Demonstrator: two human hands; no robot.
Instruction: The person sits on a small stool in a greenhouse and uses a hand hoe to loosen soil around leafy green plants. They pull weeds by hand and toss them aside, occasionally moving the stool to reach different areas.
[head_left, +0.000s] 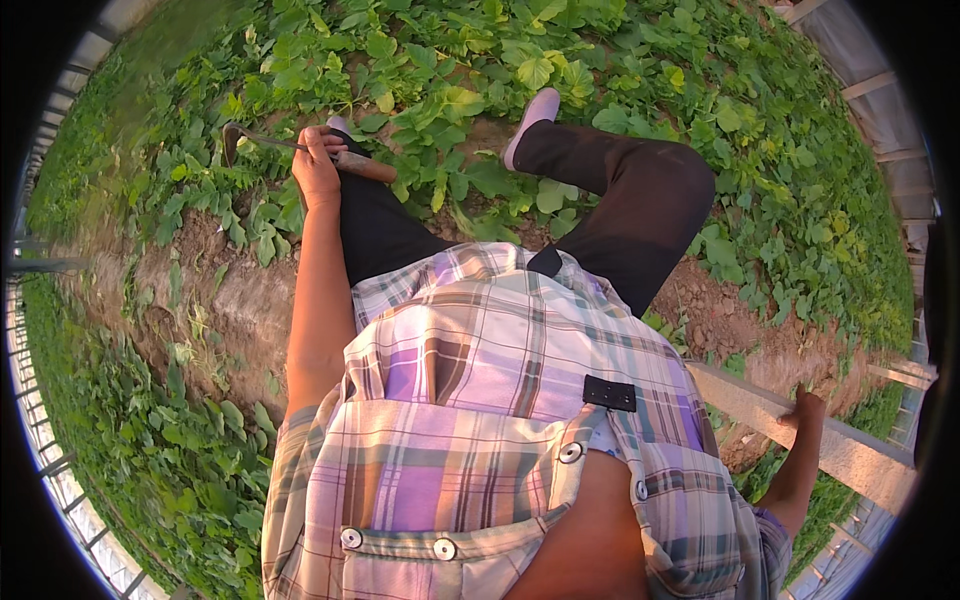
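My left hand (316, 169) grips a small hand hoe, its wooden handle (369, 166) lying over my left thigh. From my fist the thin metal neck runs left to a bent blade (231, 141), held above the leaves. Off to the right, my right hand (808, 409) holds the edge of a pale, rough post (862, 459), apparently concrete; some of its fingers are hidden. Before me, broad-leaved green plants (465, 112) grow densely around my shoes and between my dark-trousered legs.
Bare soil (240, 307) runs as a strip on my left, and clods of brown soil (720, 311) lie to the right. More leafy plants (172, 457) fill the lower left. Sheeting on a frame (870, 112) borders the right side. My right knee (686, 176) is bent outward.
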